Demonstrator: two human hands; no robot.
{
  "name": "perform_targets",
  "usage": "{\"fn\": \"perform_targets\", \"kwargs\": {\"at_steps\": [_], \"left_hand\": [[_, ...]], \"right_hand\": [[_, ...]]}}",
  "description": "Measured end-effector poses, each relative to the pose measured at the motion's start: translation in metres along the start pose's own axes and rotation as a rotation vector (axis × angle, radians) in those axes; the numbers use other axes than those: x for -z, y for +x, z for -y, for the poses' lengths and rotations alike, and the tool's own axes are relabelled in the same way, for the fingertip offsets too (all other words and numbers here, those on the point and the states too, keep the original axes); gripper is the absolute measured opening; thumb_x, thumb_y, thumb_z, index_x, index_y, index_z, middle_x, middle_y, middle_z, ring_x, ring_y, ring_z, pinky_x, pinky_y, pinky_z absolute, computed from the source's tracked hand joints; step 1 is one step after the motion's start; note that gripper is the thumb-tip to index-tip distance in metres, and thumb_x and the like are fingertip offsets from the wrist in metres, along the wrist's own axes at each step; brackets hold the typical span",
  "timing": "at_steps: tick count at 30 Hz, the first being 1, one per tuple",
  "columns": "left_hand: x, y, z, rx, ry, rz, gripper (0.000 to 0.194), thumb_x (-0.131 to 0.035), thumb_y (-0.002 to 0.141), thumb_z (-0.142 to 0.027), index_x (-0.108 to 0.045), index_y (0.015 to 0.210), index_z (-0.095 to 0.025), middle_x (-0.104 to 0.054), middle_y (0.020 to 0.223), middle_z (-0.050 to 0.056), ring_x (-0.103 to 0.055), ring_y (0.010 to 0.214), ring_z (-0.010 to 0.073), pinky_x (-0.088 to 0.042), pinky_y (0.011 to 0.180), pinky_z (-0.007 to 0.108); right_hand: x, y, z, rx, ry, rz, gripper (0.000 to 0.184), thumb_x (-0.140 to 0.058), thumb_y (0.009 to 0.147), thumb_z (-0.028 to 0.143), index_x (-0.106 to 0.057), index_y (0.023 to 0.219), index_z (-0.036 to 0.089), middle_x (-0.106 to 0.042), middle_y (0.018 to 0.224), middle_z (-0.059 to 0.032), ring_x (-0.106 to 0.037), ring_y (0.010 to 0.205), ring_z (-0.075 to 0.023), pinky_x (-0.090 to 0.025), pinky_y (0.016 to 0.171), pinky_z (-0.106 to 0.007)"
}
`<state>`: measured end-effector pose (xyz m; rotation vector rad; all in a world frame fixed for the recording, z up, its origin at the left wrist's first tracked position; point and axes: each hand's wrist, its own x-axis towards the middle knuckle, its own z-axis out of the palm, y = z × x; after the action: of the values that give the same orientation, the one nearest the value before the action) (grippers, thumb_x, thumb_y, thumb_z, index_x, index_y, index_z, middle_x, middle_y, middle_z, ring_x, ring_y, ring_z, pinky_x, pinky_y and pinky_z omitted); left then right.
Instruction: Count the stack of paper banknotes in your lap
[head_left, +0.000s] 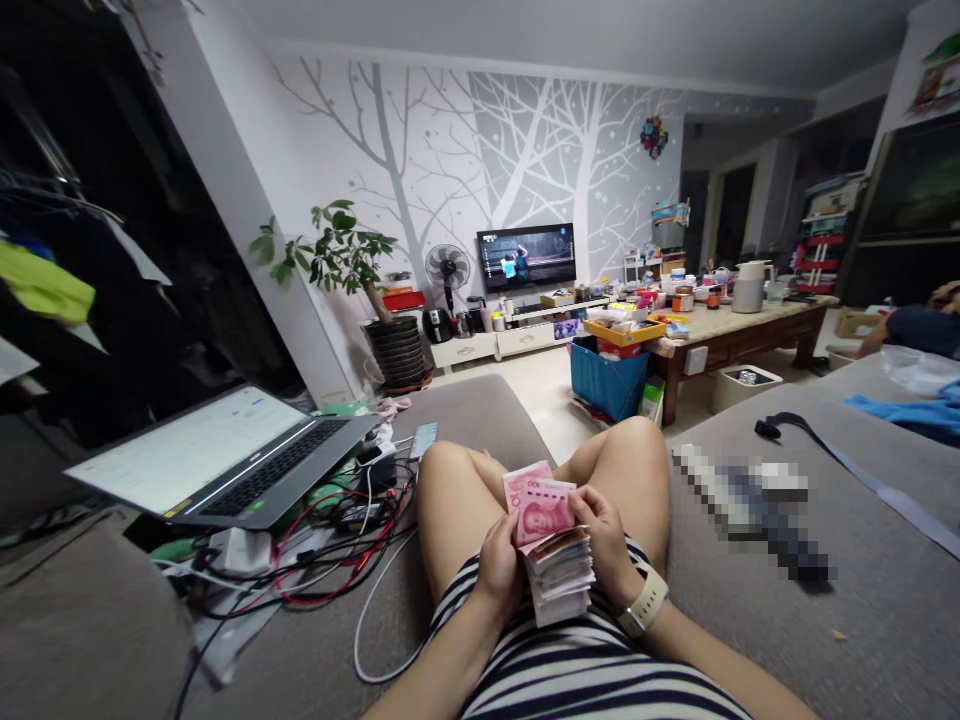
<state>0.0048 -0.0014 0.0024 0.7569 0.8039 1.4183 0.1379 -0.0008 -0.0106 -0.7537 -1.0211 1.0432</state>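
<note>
You sit on a grey sofa (862, 600) with your knees drawn up, and both hands meet over your lap. Your left hand (497, 563) curls around the left side of a thick stack of banknotes (559, 575), fingers closed on its edge. Your right hand (606, 535), with a pale watch (646, 600) on its wrist, grips the stack from the right; its thumb and fingers pinch the top pink notes (538, 500), which stand fanned up above the rest. The stack rests against your striped shirt (570, 670), between your thighs.

To your left an open laptop (225, 455) lies on the sofa, its screen lit, just beside a tangle of red, black and white cables (330, 550). To your right a black strap (795, 425) lies on the cushion, near a blurred patch you cannot make out. Farther off, a low counter (739, 335) carries jars and a white kettle (750, 285), with a blue box (607, 380) on the floor beside it. A television (526, 256) glows against the tree-patterned wall, with a fan (448, 268) and a potted plant (337, 255) to its left.
</note>
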Motion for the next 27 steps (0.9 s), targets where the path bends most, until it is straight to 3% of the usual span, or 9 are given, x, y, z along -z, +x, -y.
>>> {"fn": "perform_targets", "kwargs": {"at_steps": [27], "left_hand": [[0.0033,-0.0005,0.0018,0.000,0.019,0.017,0.028,-0.072,0.064,-0.039,-0.072,0.077,-0.015,-0.075,0.081,0.008,-0.066,0.078,0.0247,-0.050,0.071,0.033]], "right_hand": [[-0.0008,-0.0017,0.0019,0.007,-0.005,0.004,0.039,-0.066,0.079,0.053,-0.054,0.068,0.018,-0.051,0.066,0.0016,-0.043,0.062,-0.0139,-0.039,0.059,-0.025]]}}
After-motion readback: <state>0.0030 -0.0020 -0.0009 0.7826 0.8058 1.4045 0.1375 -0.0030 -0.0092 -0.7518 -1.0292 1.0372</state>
